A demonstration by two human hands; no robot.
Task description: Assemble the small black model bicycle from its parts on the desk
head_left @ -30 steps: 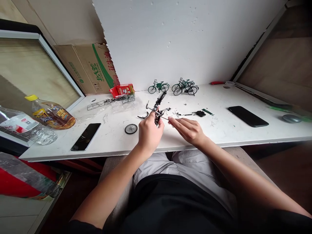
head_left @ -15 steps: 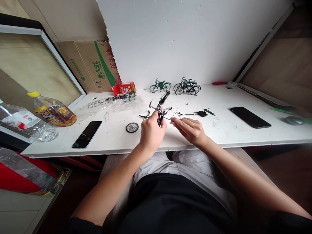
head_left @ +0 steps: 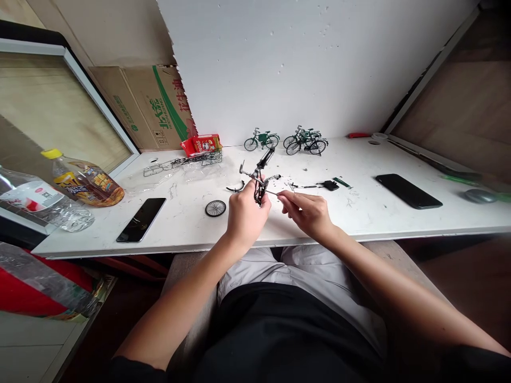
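My left hand (head_left: pixel 246 214) is closed around a small black model bicycle frame (head_left: pixel 260 183), held tilted above the white table. Silver handlebars (head_left: pixel 244 170) stick out at the frame's upper left. In a pinch, my right hand (head_left: pixel 308 208) holds a thin metal rod-like tool (head_left: pixel 273 193) whose far end reaches the frame; whether the tip touches a part is too small to tell. A loose spoked wheel (head_left: pixel 215 208) lies left of my left hand, with a curved black part (head_left: pixel 235 187) behind it. Several small black parts (head_left: pixel 328 185) lie beyond my right hand.
Finished model bicycles (head_left: pixel 261 139) stand along the back wall. One phone (head_left: pixel 141 219) lies at left, another (head_left: pixel 409 191) at right. Bottles (head_left: pixel 90 183) lie at the far left. A red packet (head_left: pixel 202 144) and wire racks (head_left: pixel 183 162) lie near the cardboard box (head_left: pixel 147 106).
The model frame and my left hand have shifted slightly left, and the frame has turned a little. My right hand's fingers have curled more around the tool.
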